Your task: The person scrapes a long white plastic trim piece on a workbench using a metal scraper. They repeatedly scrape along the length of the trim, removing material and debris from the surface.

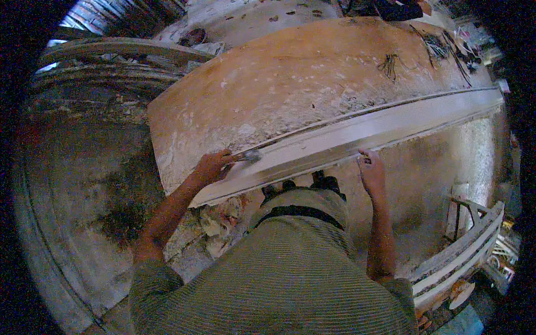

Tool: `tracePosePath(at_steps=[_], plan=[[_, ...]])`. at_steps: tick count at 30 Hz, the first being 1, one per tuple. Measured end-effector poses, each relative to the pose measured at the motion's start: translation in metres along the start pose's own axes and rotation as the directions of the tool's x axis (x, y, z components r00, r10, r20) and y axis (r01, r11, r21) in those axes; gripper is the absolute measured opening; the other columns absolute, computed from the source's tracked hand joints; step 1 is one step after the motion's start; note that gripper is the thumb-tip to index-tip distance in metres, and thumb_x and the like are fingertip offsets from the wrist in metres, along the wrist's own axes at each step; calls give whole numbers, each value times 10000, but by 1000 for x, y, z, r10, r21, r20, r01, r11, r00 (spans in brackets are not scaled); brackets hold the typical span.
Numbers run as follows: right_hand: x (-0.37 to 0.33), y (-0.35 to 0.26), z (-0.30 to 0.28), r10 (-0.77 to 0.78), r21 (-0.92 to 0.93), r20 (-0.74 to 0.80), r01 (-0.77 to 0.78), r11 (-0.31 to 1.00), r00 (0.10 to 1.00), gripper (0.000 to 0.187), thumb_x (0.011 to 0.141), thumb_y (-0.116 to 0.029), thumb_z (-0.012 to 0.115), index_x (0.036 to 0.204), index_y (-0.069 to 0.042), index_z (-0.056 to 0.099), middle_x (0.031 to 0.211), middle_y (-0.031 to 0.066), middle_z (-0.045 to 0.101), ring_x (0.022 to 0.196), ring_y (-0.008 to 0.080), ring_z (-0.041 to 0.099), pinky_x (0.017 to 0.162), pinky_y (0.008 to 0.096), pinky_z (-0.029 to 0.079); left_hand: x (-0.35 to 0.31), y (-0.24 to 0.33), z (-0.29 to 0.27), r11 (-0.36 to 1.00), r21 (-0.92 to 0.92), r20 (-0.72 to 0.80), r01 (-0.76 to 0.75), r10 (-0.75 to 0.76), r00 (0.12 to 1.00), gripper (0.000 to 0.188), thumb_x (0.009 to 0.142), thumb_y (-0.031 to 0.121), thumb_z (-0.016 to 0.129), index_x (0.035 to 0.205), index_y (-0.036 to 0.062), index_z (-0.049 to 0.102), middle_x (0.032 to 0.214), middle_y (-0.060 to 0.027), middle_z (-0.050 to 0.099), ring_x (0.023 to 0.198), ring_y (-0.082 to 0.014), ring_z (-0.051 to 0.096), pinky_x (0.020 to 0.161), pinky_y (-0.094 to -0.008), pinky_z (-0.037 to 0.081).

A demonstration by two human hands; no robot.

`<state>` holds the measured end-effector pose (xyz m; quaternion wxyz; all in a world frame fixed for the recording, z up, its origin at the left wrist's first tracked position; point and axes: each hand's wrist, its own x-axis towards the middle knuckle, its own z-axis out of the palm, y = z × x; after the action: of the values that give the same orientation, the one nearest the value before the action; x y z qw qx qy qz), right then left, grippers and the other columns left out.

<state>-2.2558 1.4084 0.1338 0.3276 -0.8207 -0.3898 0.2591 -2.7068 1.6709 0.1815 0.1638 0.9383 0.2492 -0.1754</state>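
Observation:
A long white moulding (pixel 335 137) with lengthwise ridges lies slantwise along the near side of a worktable. At its left part, my left hand (pixel 214 166) is closed around a small flat tool with a grey end (pixel 248 156), which looks like a scraper. The tool's end rests on or just over the moulding's far side. My right hand (pixel 371 170) is beside the moulding's near edge, its fingers curled in. A small dark spot shows at those fingers, but I cannot make out whether they hold anything.
The orange-brown tabletop (pixel 268 84) is smeared with white residue. Dark wires or thin tools (pixel 438 47) lie at its far right. Curved lengths (pixel 111 56) are stacked at the far left. A white slatted frame (pixel 463 251) stands at the lower right. A person's dark sleeve (pixel 397 10) shows at the top.

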Motion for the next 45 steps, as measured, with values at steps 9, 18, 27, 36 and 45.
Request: tracePosePath(at_steps=[9, 18, 27, 36, 45], plan=[[-31, -58, 25, 54, -55, 115, -48, 997, 992, 303, 971, -213, 638, 1242, -82, 676, 1168, 145, 696, 1003, 283, 688, 883, 400, 551, 124, 64, -22, 971, 35, -70, -238, 240, 968, 400, 893, 124, 593, 1282, 217, 602, 1082, -103, 650, 806, -350, 693, 630, -479, 576], [-49, -59, 36, 121, 32, 105, -125, 992, 987, 318, 978, -214, 632, 1251, -54, 663, 1197, 160, 688, 1039, 286, 682, 890, 408, 556, 112, 41, -11, 946, -54, -137, -318, 309, 941, 391, 877, 192, 631, 1268, 212, 639, 1034, -100, 665, 880, -349, 690, 686, -482, 575], [-39, -24, 18, 125, -15, 50, -124, 992, 991, 320, 973, -211, 634, 1264, -83, 668, 1167, 165, 694, 1021, 290, 691, 882, 393, 558, 71, 7, -9, 989, -67, 52, -134, 137, 989, 318, 906, 233, 653, 1224, 225, 664, 1041, -111, 672, 920, -331, 685, 733, -490, 571], [-12, -32, 15, 32, 74, 72, -37, 997, 997, 321, 976, -222, 637, 1264, -82, 664, 1183, 148, 679, 1016, 264, 685, 880, 383, 557, 186, 115, -26, 969, -81, -205, -231, 211, 956, 354, 921, 231, 625, 1272, 191, 631, 1070, -114, 658, 942, -349, 677, 766, -498, 570], [35, -100, 69, 4, 779, 405, -348, 521, 914, 536, 1036, -347, 544, 1473, -78, 389, 1227, 152, 575, 965, 246, 645, 803, 370, 566, 153, 187, -40, 712, -693, -329, -112, -175, 928, 517, 943, 270, 641, 1436, 185, 508, 1375, -130, 582, 1148, -374, 612, 1014, -473, 484]])
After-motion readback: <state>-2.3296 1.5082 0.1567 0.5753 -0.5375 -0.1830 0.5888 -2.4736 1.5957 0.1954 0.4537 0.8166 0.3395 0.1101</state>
